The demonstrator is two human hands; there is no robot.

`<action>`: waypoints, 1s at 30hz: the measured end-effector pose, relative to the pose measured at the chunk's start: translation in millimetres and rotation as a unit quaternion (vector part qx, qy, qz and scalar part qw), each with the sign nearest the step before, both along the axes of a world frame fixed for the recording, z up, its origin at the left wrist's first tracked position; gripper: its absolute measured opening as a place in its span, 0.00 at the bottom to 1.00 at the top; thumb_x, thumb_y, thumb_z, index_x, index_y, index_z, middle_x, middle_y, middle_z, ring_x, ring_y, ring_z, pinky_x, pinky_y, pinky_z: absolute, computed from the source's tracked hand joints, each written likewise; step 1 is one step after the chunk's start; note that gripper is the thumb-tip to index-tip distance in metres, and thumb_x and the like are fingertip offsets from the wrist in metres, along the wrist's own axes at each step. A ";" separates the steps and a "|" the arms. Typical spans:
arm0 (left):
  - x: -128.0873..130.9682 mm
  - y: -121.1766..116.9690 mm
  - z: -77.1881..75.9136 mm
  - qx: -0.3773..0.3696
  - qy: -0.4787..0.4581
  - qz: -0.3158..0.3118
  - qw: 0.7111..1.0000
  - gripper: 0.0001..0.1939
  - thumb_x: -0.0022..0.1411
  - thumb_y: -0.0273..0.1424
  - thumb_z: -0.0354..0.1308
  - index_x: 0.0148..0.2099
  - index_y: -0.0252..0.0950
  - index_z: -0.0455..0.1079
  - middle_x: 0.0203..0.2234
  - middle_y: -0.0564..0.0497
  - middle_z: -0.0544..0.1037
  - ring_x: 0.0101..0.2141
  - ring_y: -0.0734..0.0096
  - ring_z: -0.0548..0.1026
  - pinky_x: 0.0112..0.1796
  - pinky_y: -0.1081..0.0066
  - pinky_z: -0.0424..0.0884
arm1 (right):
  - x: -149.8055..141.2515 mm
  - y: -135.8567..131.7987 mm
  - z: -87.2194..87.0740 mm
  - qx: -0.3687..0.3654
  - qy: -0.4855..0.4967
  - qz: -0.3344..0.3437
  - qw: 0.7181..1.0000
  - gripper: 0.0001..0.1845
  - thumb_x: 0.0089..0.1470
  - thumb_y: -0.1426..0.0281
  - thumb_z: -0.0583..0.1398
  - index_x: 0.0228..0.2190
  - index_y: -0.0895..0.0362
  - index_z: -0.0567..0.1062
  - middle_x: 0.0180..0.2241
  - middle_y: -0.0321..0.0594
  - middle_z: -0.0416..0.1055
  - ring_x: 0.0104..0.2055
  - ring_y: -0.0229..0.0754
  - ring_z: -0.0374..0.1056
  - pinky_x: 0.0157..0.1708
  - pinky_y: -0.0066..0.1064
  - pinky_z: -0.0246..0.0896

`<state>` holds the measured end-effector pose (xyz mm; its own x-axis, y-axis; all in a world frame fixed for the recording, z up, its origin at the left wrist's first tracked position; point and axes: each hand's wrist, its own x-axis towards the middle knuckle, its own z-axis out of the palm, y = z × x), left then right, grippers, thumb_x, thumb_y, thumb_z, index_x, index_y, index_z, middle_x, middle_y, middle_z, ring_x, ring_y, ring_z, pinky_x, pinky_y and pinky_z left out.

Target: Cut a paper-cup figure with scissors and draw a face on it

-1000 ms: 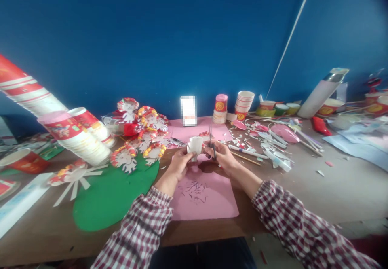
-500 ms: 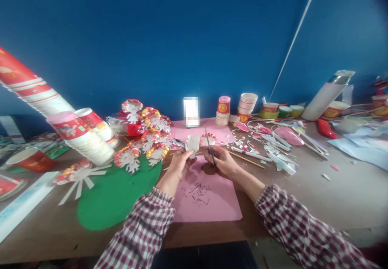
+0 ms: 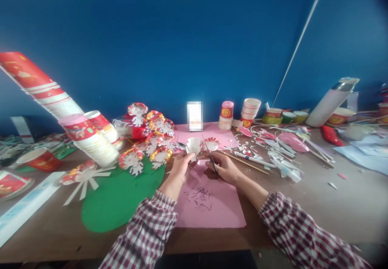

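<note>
Between thumb and fingers, my left hand [image 3: 182, 167] pinches a small white paper cutout [image 3: 193, 146] with a jagged outline. My right hand [image 3: 226, 168] is closed around a pair of scissors [image 3: 211, 158], whose dark blades point up and away, just right of the cutout and apart from it. Under both hands lies a pink paper sheet [image 3: 212, 214] with dark scribbled lines. A ring-shaped red and white paper piece [image 3: 211, 144] rests behind the scissors. How the fingers sit in the scissor handles is hidden.
Left stand leaning stacks of paper cups [image 3: 91, 139], a green paper shape [image 3: 121, 200] and several decorated paper figures [image 3: 133, 159]. Upright cup stacks [image 3: 226, 115] are at the back. Paper scraps [image 3: 285, 153] and a wooden stick [image 3: 248, 164] lie right. A blue wall [image 3: 194, 38] rises behind.
The whole view has shifted slightly, so things appear a little lower and to the right. Both hands keep their holds on the cutout and the scissors.
</note>
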<state>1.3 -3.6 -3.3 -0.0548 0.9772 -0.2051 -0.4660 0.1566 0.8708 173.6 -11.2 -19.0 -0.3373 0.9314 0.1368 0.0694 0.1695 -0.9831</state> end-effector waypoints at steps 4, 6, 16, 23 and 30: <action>0.2 1.1 -0.5 0.000 -0.009 0.001 1.000 0.19 0.38 0.29 0.69 0.36 0.32 0.72 0.28 0.50 0.78 0.26 0.73 0.74 0.28 0.72 0.70 | -0.4 1.1 -2.9 -0.011 -0.005 0.012 1.000 0.23 0.51 0.61 0.62 0.45 0.63 0.72 0.22 0.34 0.66 0.23 0.35 0.62 0.23 0.27 0.56; 0.3 1.8 -1.0 0.001 -0.016 0.006 1.000 0.18 0.39 0.29 0.68 0.36 0.32 0.72 0.29 0.49 0.78 0.27 0.73 0.74 0.29 0.72 0.70 | -0.5 1.6 -3.3 -0.008 -0.006 0.013 1.000 0.23 0.50 0.61 0.62 0.44 0.63 0.72 0.22 0.34 0.65 0.23 0.35 0.61 0.22 0.27 0.56; -4.1 5.8 -2.8 -0.016 -0.020 0.039 0.999 0.15 0.38 0.26 0.67 0.33 0.33 0.71 0.24 0.52 0.76 0.22 0.78 0.71 0.23 0.77 0.65 | -0.8 -1.1 -0.6 -0.002 0.008 0.000 1.000 0.21 0.48 0.59 0.63 0.40 0.61 0.73 0.19 0.30 0.61 0.21 0.33 0.58 0.21 0.27 0.54; -8.7 10.8 -7.3 0.004 -0.028 0.028 0.999 0.13 0.39 0.23 0.64 0.31 0.33 0.70 0.20 0.55 0.73 0.18 0.81 0.67 0.20 0.79 0.62 | -1.3 -0.3 0.2 -0.014 0.044 -0.026 0.999 0.23 0.47 0.59 0.64 0.40 0.62 0.73 0.22 0.33 0.64 0.22 0.33 0.58 0.21 0.26 0.53; -6.4 3.7 1.6 -0.030 0.015 -0.008 0.999 0.11 0.42 0.26 0.65 0.31 0.32 0.71 0.20 0.54 0.72 0.20 0.77 0.70 0.20 0.77 0.66 | 2.8 5.5 4.8 -0.076 0.124 -0.101 0.984 0.28 0.42 0.59 0.68 0.43 0.60 0.71 0.26 0.34 0.67 0.24 0.33 0.59 0.21 0.24 0.50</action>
<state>-5.1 0.0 -1.7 -0.0470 0.9637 -0.2626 -0.4370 0.2166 0.8730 176.3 -5.8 -14.1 -0.1163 0.9922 0.0452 -0.1589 0.0264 -0.9869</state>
